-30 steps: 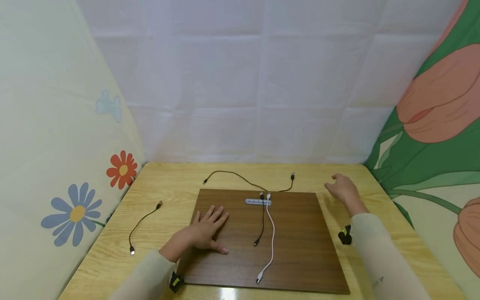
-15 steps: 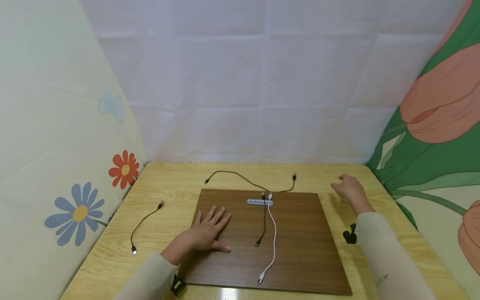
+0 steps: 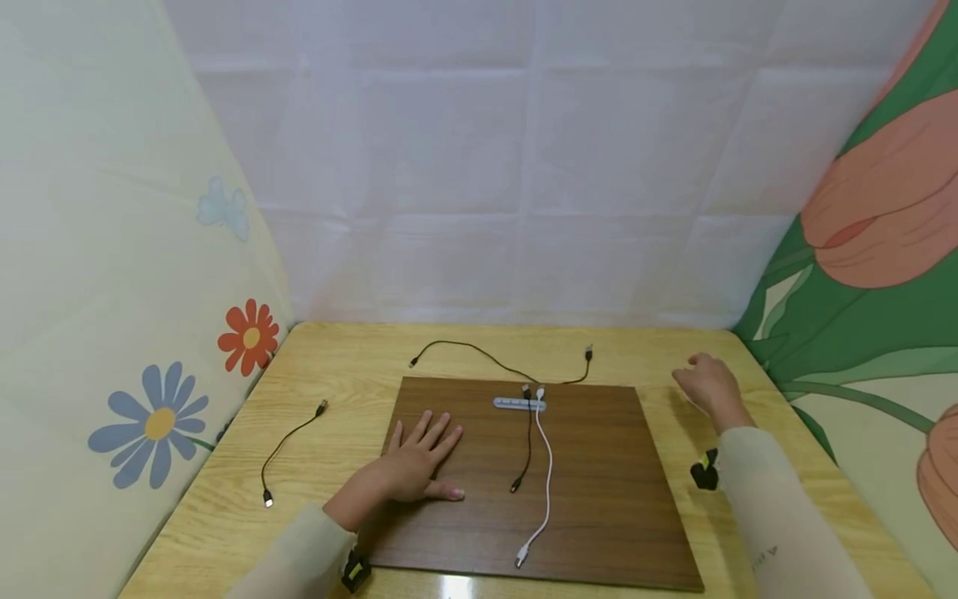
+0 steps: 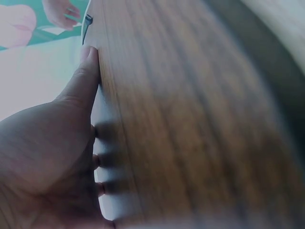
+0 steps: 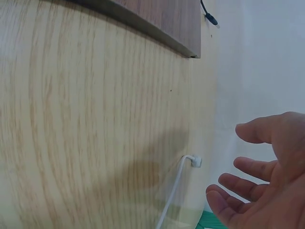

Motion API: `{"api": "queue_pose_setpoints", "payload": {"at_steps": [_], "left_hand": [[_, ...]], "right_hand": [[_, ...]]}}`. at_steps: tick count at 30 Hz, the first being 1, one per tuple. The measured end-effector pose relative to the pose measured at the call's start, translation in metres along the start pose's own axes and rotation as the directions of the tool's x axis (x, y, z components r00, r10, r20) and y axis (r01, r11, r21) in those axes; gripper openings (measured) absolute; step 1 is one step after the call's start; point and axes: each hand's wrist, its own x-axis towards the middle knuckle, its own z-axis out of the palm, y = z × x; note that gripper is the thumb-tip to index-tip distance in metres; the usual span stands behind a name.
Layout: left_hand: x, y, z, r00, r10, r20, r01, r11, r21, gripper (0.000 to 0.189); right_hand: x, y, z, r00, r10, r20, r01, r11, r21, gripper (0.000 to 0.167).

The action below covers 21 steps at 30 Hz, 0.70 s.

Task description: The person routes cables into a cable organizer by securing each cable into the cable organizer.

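Observation:
My left hand (image 3: pixel 412 470) rests with spread fingers on the left part of a brown wooden board (image 3: pixel 599 499). On that board lie a white USB cable (image 3: pixel 549 474) and a short black USB cable (image 3: pixel 528 449). Their upper ends sit at a pale blue slotted cable holder (image 3: pixel 509 403) near the board's far edge. Right of the board, my right hand (image 3: pixel 711 387) hovers above the table. In the right wrist view its fingers (image 5: pixel 248 186) are loosely bent with nothing between them, apart from another white cable (image 5: pixel 174 191) lying below.
Behind the board, a long black cable (image 3: pixel 479 349) curves across the wooden table (image 3: pixel 337 358). A shorter black cable (image 3: pixel 284 441) lies left of the board. A white cloth (image 3: pixel 449 166) hangs behind the table, with flower-printed cloths on both sides.
My right hand has shifted a little to the right and nearer to me, and a bit of white cable now shows beneath it. The left hand stays on the board.

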Motion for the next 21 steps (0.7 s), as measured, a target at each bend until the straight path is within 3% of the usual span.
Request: {"api": "queue_pose_setpoints", "payload": {"at_steps": [13,21], "left_hand": [[0.003,0.0,0.003,1.0,-0.024,0.0,0.024,1.0,0.02,0.098],[0.001,0.001,0.003,1.0,-0.024,-0.003,0.024,0.999,0.028,0.097]], "right_hand": [[0.005,0.014,0.003,0.999,-0.006,-0.044,0.002,0.995,-0.096,0.067],[0.007,0.018,0.006,1.0,-0.003,-0.024,0.001,0.996,-0.088,0.043]]}}
